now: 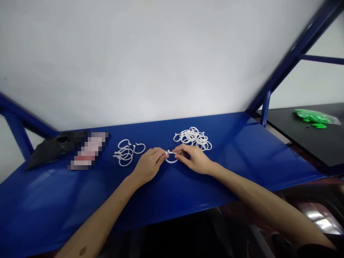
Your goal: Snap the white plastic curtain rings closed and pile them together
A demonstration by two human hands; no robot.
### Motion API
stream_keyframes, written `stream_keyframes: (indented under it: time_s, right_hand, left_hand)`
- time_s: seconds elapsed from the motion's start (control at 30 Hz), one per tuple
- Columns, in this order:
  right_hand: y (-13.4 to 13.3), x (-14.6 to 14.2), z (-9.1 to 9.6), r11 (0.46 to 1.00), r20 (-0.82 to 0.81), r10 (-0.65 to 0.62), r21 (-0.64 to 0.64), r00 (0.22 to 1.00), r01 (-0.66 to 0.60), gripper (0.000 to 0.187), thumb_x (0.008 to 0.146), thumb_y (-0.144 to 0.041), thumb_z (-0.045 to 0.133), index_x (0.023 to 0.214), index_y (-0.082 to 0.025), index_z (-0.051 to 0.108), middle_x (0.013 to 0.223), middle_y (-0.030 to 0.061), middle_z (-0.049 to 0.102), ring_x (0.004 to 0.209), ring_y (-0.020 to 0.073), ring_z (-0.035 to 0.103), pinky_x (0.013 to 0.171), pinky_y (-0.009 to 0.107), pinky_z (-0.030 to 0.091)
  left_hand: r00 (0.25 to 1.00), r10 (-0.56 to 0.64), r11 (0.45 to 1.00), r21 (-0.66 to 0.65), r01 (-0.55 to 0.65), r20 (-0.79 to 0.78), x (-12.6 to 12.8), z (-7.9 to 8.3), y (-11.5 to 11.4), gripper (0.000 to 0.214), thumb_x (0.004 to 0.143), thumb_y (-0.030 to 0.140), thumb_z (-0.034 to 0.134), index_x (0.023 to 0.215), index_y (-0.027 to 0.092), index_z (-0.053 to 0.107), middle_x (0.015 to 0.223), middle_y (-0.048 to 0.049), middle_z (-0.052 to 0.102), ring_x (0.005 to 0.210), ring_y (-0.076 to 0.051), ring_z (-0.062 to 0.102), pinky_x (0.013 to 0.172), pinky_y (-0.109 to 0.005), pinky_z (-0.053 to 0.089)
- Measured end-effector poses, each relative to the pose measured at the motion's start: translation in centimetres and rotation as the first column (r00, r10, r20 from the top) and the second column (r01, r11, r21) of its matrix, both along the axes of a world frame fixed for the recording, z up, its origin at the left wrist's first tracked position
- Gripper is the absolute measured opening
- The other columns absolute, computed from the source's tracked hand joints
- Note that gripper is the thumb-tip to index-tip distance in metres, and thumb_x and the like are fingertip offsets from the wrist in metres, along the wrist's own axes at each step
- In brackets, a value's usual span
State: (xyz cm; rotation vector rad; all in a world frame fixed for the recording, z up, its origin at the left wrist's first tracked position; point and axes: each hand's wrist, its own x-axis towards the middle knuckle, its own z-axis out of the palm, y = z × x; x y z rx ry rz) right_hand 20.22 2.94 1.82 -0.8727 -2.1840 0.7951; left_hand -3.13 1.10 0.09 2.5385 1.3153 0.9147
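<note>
A white plastic curtain ring point(171, 161) is held between both hands over the blue table. My left hand point(149, 163) pinches its left side near the small knob at the top. My right hand point(197, 159) grips the ring's right side between thumb and fingers. Left of my left hand lies a small group of similar rings point(125, 153), some with a visible gap at the top. Just beyond my right hand is a larger heap of white rings point(190, 135), overlapping one another. Fingertips partly cover the held ring's ends.
The blue table point(172, 200) meets a pale wall, with blue frame bars point(285, 68) on both sides. A black plastic bag point(48, 152) lies at the left beside a blurred pinkish item point(90, 150). At right, a black table point(295, 136) bears a bag of green pieces point(313, 116).
</note>
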Motion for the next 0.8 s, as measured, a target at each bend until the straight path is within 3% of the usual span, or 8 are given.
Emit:
stream_keyframes:
  time_s: [0.3,0.47,0.8]
  right_hand:
    - [-0.4,-0.1,0.2,0.996,-0.023,0.068,-0.060,0.997,-0.069,0.012,0.096,-0.028,0.062,0.100,-0.020,0.071,0.072,-0.0018,0.069,0.062,0.0104,0.062,0.061,0.022,0.046]
    - [-0.8,-0.2,0.4,0.992,-0.051,0.077,-0.101,0.996,-0.082,0.012,0.096,-0.028,0.062,0.098,-0.020,0.071,0.079,0.0001,0.072,0.065,0.0109,0.064,0.058,0.021,0.045]
    - [-0.8,-0.1,-0.3,0.987,0.000,0.129,0.100,0.992,-0.128,0.012,0.099,-0.025,0.057,0.099,-0.021,0.069,0.093,0.0043,0.074,0.084,0.0158,0.068,0.079,0.030,0.055]
  left_hand:
    - [0.997,-0.079,0.992,0.104,0.078,0.010,-0.1,-0.4,-0.1,0.034,0.105,0.030,0.037,0.084,0.020,0.062,0.079,-0.0024,0.065,0.077,-0.016,0.060,0.073,-0.030,0.050]
    - [0.997,-0.080,0.987,0.143,0.077,0.018,0.1,-0.3,-0.2,0.035,0.105,0.030,0.037,0.081,0.020,0.061,0.078,-0.0027,0.066,0.076,-0.016,0.061,0.076,-0.032,0.051]
    - [0.994,-0.097,0.971,0.214,0.104,-0.044,0.6,-0.6,-0.5,0.035,0.104,0.021,0.037,0.076,0.021,0.058,0.072,-0.0012,0.064,0.071,-0.016,0.059,0.072,-0.031,0.049]
